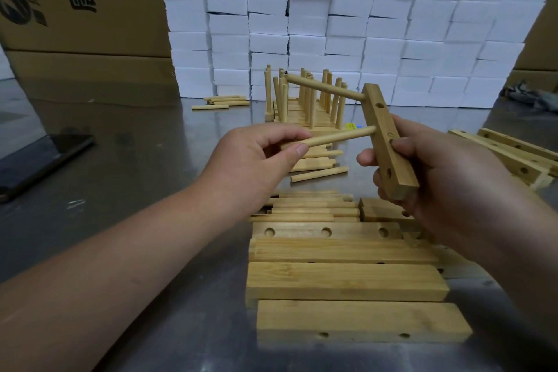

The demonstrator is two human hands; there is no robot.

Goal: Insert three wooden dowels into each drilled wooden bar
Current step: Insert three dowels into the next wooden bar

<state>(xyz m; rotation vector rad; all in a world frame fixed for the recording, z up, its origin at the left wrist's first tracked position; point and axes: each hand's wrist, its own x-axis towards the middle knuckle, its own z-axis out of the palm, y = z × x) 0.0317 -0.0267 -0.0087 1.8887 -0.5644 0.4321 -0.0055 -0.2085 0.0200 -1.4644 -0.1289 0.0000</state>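
Head view: my right hand (pixel 447 178) has its grip clamped on the bar (pixel 381 125); left hand (pixel 256 160) pinches a dowel (pixel 338 137), tip at the bar's middle, second dowel (pixel 326 88) seated near the bar's top.

Reflective metal table (pixel 151 136). A wall of stacked white blocks (pixel 377 24) spans its far edge. Cardboard boxes (pixel 84 24) flank the wall, left and right. Left of the wall, nearer, lies a dark slab (pixel 39 160), possibly a phone.
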